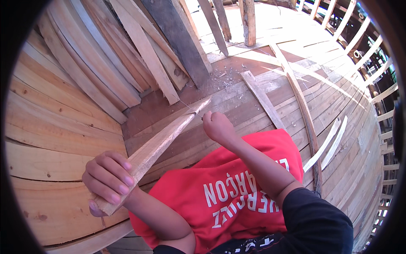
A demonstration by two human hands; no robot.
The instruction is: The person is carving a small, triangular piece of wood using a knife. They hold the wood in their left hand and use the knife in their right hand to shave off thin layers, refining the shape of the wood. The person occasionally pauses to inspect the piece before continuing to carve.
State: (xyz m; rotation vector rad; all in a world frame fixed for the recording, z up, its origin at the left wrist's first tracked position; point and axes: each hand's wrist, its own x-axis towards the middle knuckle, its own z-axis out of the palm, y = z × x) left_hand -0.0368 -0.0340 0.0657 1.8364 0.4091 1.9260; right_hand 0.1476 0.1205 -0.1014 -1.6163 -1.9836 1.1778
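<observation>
A long, slightly curved wooden plank (163,137) slants from the lower left up to the middle of the head view. My left hand (109,178) wraps round its near end, fingers over the top and thumb at the end. At the far end my right hand (218,127) is closed in a fist just right of the plank. A thin line, like string or wire, runs across the plank's tip towards that fist, with a small dark spot beside the fingers. What the fist holds is mostly hidden. Red cloth (182,190) with white lettering lies over my lap, below the plank.
Stacked boards (55,139) form a wall at left. Upright planks (144,51) and a dark beam (182,42) lean ahead. On the plank floor (351,169) lie wood shavings (226,80), a short board (264,99), a long strip (298,97) and two pale curved pieces (334,142). Slatted railing stands right.
</observation>
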